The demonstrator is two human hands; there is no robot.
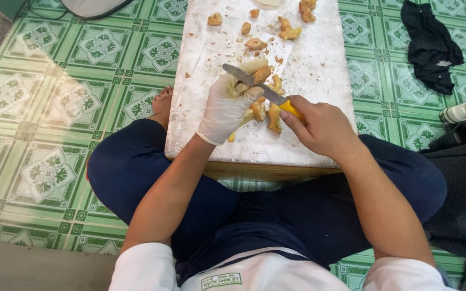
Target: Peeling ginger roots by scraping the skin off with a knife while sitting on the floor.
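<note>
Ginger piece (261, 74) in gloved left hand (226, 105), under knife (254, 85).

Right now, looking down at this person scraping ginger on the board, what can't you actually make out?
All in the head view:
- Ginger piece in the gloved left hand: mostly covered by the fingers and the knife blade.
- Knife's yellow handle: largely wrapped by the right hand.
- Ginger pieces at the board's far end: cut off by the top edge.
- Dark cloth on the tiled floor: too crumpled to identify.
</note>
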